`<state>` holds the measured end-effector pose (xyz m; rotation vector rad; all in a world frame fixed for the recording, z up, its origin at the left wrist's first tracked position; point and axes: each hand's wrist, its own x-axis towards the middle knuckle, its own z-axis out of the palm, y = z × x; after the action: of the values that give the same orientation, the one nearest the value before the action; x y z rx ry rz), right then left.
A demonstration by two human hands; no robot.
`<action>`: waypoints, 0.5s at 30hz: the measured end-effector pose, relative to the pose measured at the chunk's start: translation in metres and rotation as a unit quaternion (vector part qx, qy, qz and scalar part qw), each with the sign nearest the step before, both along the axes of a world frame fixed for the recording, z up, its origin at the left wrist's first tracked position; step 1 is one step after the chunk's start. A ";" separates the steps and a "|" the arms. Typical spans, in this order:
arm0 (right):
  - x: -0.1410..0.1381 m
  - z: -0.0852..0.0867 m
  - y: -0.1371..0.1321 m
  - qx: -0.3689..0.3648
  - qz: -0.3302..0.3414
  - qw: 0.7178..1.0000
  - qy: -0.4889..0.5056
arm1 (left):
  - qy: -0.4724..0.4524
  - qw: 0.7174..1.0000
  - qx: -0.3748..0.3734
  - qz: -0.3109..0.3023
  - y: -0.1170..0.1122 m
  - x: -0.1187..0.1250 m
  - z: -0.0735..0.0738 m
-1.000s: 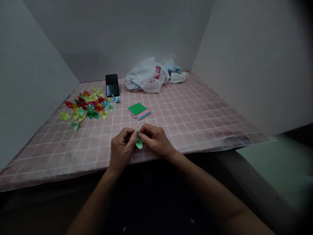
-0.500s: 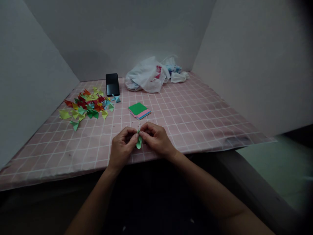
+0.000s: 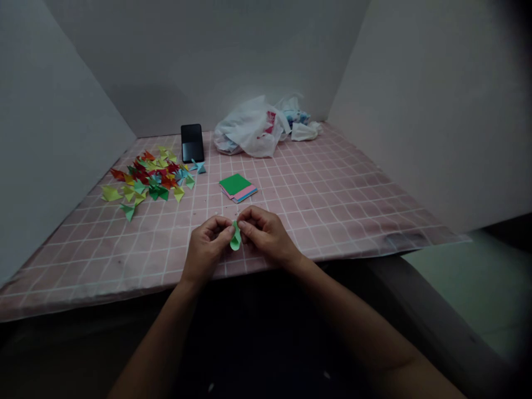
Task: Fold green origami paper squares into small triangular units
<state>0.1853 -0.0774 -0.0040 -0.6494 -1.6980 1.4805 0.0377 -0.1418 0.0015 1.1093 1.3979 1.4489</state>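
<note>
A small folded piece of light green paper point(image 3: 235, 240) is pinched between my two hands over the front part of the table. My left hand point(image 3: 209, 244) grips its left side with thumb and forefinger. From the right, my right hand point(image 3: 266, 233) pinches its upper edge, with the other fingers curled in. The paper's lower end is rounded and hangs free; its upper part is partly hidden by my fingertips. Just beyond my hands lies a stack of square coloured paper point(image 3: 235, 184), green on top with pink and blue edges showing.
To the left spreads a pile of folded paper cranes point(image 3: 158, 192) in red, yellow, green and blue. Behind it lies a black phone point(image 3: 192, 144). White plastic bags point(image 3: 249, 127) sit against the back wall. A pink checked cloth point(image 3: 324, 205) covers the table, with walls on three sides.
My left fingers have shifted slightly away from my right ones, and a little more of the green paper shows between them. Everything else stays in place.
</note>
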 end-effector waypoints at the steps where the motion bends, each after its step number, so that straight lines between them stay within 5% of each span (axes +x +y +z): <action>1: 0.000 0.000 0.000 -0.008 0.001 1.000 0.000 | -0.005 1.000 -0.002 -0.003 0.000 -0.001 -0.001; 15: -0.001 0.000 0.001 0.019 -0.017 0.999 -0.025 | 0.026 0.999 0.015 -0.023 0.001 -0.002 -0.003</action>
<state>0.1844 -0.0768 -0.0045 -0.6984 -1.7404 1.4157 0.0355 -0.1406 -0.0017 1.1987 1.3814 1.4222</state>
